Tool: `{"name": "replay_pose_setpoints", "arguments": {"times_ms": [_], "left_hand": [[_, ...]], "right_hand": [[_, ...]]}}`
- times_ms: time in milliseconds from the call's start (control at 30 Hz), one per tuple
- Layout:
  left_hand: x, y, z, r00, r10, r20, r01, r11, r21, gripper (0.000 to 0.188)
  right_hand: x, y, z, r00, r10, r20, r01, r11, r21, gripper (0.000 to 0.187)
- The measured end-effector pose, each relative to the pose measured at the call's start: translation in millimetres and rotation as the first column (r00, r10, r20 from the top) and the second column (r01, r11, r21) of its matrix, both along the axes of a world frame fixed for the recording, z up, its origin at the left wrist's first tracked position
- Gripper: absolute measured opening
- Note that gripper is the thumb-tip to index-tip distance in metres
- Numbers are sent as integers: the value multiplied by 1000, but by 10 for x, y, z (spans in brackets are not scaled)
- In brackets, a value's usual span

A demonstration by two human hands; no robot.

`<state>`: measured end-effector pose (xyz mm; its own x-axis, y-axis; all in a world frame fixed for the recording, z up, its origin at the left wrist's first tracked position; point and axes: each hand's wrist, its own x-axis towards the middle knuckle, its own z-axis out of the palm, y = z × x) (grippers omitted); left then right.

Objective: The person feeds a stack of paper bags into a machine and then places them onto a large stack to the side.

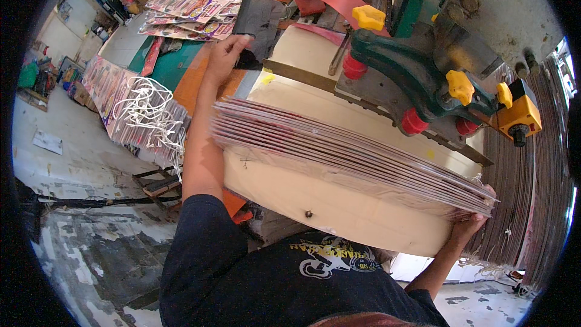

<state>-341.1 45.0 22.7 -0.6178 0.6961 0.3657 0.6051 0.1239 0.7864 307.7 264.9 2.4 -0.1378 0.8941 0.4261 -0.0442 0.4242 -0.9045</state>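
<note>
A thick stack of thin flat sheets (339, 145), probably cardboard, stands on edge across the cream worktable (284, 191) in front of me. My right hand (472, 221) grips its lower right end, with the fingers partly hidden behind the sheets. My left forearm passes the stack's left end. Beyond it, my left hand (227, 57) is raised with curled fingers beside a black sheet-like piece (257, 24); whatever is in those fingers, if anything, is hidden. The stack's left end looks slightly smeared by motion.
A green machine arm (399, 66) with yellow knobs and red feet overhangs the table behind a metal bar (315, 77). Printed sheets (196, 9) are piled far left. White cords (148, 106) lie on another pile. Tall stacked boards (514, 194) stand at right.
</note>
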Motion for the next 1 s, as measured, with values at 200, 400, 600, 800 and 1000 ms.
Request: {"name": "replay_pose_setpoints", "arguments": {"times_ms": [200,400,600,800,1000], "left_hand": [[-304,-23,-207,823,535,-190,-512,844,156,34],[-308,-88,-233,699,586,-411,-693,696,-186,44],[-410,-217,-197,785,525,-328,-604,767,-219,44],[-96,-6,182,700,561,-442,-619,785,16,33],[286,82,920,691,507,-515,-491,852,180,25]], "right_hand": [[235,129,-204,997,68,27,-69,997,34,109],[336,231,-295,997,75,26,-77,995,65,108],[122,76,-82,991,130,-17,-130,991,-24,105],[144,133,-149,987,151,-53,-152,988,-23,100],[24,60,-35,995,89,-45,-89,996,-8,103]]}}
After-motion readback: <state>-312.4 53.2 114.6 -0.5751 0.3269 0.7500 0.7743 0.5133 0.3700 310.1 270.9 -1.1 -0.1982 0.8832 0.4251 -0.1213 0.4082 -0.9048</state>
